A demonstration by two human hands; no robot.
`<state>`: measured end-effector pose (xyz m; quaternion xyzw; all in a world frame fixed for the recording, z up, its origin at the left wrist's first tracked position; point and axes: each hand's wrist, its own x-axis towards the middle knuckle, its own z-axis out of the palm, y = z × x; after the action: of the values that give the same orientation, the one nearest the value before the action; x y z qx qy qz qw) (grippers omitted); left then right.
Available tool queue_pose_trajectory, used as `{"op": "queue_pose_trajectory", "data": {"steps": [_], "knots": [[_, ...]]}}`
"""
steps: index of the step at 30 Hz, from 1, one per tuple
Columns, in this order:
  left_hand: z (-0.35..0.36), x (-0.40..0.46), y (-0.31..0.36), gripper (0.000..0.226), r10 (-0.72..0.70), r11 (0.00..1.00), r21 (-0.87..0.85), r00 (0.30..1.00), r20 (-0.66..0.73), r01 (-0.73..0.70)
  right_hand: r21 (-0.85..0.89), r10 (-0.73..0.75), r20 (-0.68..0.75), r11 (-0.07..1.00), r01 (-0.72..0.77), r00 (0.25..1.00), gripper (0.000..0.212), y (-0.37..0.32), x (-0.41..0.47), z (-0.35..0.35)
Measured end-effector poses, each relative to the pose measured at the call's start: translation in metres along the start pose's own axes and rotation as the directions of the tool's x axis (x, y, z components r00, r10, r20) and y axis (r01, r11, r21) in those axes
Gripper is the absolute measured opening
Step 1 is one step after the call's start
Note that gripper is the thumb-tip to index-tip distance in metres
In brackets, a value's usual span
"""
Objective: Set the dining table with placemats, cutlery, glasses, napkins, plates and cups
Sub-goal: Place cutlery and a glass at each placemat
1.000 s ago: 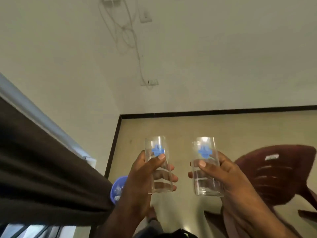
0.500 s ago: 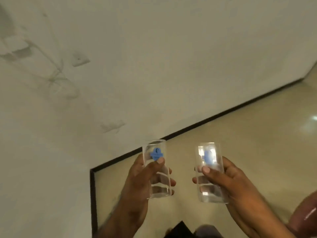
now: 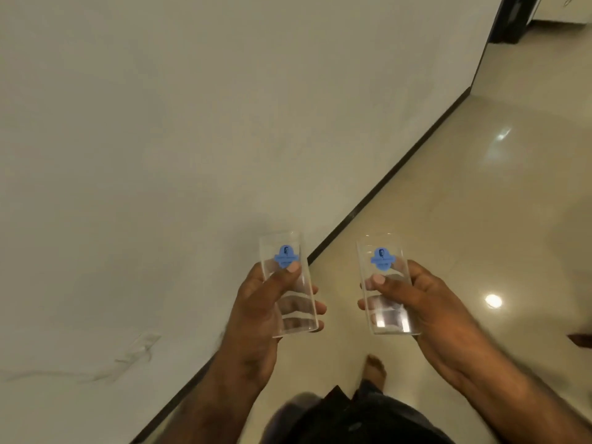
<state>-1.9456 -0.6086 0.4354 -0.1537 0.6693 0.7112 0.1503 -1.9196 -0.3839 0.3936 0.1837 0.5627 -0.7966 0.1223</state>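
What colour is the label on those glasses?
Blue, on both clear glasses: left glass and right glass. Head view, the only one.

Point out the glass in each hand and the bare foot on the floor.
Left-hand glass (image 3: 290, 283): head view, clear wall below the blue label.
Right-hand glass (image 3: 384, 270): head view, wall just under the blue label.
Bare foot (image 3: 375, 368): head view, top of the foot.

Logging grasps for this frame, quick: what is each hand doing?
Left hand: grips a clear, blue-labelled drinking glass, upright.
Right hand: grips a second clear, blue-labelled glass, upright.
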Motion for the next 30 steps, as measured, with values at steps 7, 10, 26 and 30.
{"op": "queue_pose_trajectory", "data": {"steps": [7, 10, 26, 30], "knots": [[0.056, 0.14, 0.065, 0.051, -0.02, 1.0, -0.013, 0.992, 0.127, 0.022, -0.053, -0.077, -0.031, 0.996, 0.076, 0.997, 0.056, -0.088, 0.112, -0.019], [0.086, 0.211, 0.085, 0.052, -0.042, 0.999, 0.008, 0.978, 0.203, 0.041, -0.005, -0.085, -0.14, 0.996, 0.085, 0.986, 0.065, -0.112, 0.163, -0.039], [0.383, 0.502, 0.145, 0.059, -0.298, 0.93, 0.359, 0.741, 0.602, 0.083, 0.259, -0.01, -0.601, 0.943, 0.207, 0.799, 0.044, -0.213, 0.376, -0.223], [0.505, 0.559, 0.121, 0.049, -0.319, 0.904, 0.424, 0.744, 0.587, 0.053, 0.291, 0.052, -0.65, 0.939, 0.185, 0.758, 0.061, -0.228, 0.428, -0.331]]}}
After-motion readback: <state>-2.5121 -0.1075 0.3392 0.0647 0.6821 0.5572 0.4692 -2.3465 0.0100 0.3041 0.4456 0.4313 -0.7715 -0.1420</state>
